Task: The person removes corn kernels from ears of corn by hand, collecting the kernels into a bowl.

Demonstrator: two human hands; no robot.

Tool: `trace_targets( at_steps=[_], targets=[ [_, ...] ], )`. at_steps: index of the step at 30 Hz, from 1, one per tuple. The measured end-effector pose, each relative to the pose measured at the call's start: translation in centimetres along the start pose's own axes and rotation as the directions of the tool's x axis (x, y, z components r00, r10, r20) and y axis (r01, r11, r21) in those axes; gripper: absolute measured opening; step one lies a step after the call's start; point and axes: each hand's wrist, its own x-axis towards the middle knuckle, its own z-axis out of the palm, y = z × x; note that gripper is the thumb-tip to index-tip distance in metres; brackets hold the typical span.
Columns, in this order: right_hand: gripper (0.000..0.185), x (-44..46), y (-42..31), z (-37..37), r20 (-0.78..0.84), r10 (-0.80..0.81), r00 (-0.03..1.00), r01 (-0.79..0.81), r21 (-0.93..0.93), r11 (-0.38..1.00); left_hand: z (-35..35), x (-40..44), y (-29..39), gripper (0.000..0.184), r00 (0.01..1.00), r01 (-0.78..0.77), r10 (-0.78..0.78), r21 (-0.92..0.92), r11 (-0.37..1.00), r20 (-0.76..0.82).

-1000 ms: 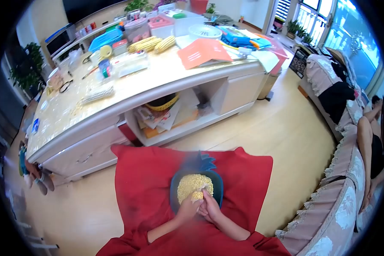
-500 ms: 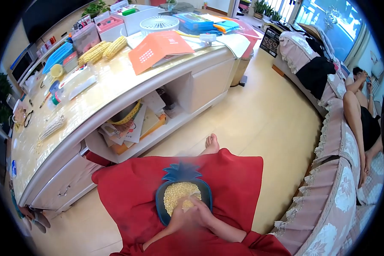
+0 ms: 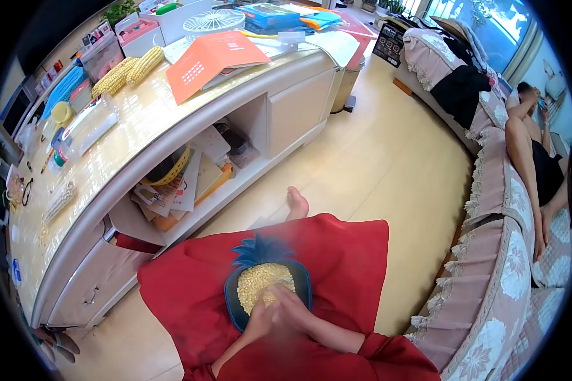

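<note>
A dark blue pineapple-shaped bowl (image 3: 303, 280) rests on the red cloth (image 3: 353, 267) over my lap. Loose yellow corn kernels (image 3: 253, 282) fill much of it. My left hand (image 3: 260, 319) and my right hand (image 3: 291, 307) meet over the bowl's near side, fingers curled and pressed together. Whatever they hold is blurred and mostly covered by the fingers. On the table to the left lie yellow corn cobs (image 3: 114, 77), kernels still on, and a pale, stripped-looking cob (image 3: 60, 200).
The long table (image 3: 133, 124) carries an orange booklet (image 3: 213, 60), a white round fan-like grille (image 3: 213, 23), boxes and a blue basket (image 3: 65, 91). Papers fill its open shelf. On the right, a person (image 3: 527, 159) reclines on a sofa (image 3: 489, 254) with a frilled cover.
The view has shifted slightly, so the table and bowl sit a little further left. Both hands remain together over the bowl, their fingers in a slightly altered position.
</note>
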Motion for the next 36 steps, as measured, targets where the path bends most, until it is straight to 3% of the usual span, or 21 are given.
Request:
trace_targets(
  at_steps=[4, 7, 8, 14, 17, 19, 24, 28, 36],
  targets=[
    [0.037, 0.3, 0.3, 0.4, -0.08, -0.013, 0.997, 0.013, 0.0, 1.0, 0.4, 0.3, -0.4, 0.052, 0.999, -0.046, 0.047, -0.029, 0.998, 0.007],
    [0.039, -0.4, -1.2, 0.5, 0.001, 0.031, 1.0, -0.031, -0.027, 0.999, 0.4, 0.3, -0.4, 0.053, 0.998, -0.069, 0.069, 0.029, 0.997, 0.007],
    [0.04, -0.1, -0.8, 0.1, 0.028, 0.03, 0.999, -0.029, -0.027, 0.999, 0.3, 0.2, 0.1, 0.056, 0.997, -0.005, 0.006, -0.022, 1.0, 0.07],
    [0.038, -1.3, -3.1, 1.4, 0.013, 0.037, 0.999, -0.036, -0.067, 0.997, 1.1, 0.3, 0.7, 0.057, 0.996, -0.087, 0.087, -0.018, 0.996, 0.023],
    [0.037, 0.0, -0.7, -0.2, 0.076, 0.03, 0.997, -0.03, -0.004, 1.0, 0.4, 0.6, 0.2, 0.06, 0.994, -0.007, 0.034, -0.257, 0.966, 0.102],
    [0.036, -0.1, -1.8, 0.9, 0.0, -0.002, 1.0, 0.002, -0.093, 0.996, 1.3, 0.4, 1.8, 0.058, 0.999, -0.003, 0.012, -0.203, 0.979, 0.044],
    [0.037, 0.6, -0.3, 0.0, 0.039, 0.01, 0.999, -0.014, 0.091, 0.996, 2.2, 0.2, 2.0, 0.053, 0.993, -0.006, -0.01, -0.135, 0.991, -0.115],
    [0.036, 0.5, -0.3, 0.0, 0.116, -0.002, 0.993, -0.013, 0.129, 0.992, 2.4, -0.2, 2.9, 0.052, 0.997, -0.022, 0.017, -0.072, 0.997, -0.074],
    [0.04, 0.1, -0.7, 0.3, 0.05, 0.07, 0.996, -0.075, 0.113, 0.991, 2.6, -0.5, 3.0, 0.051, 0.996, -0.045, 0.044, -0.016, 0.999, -0.08]
  ],
)
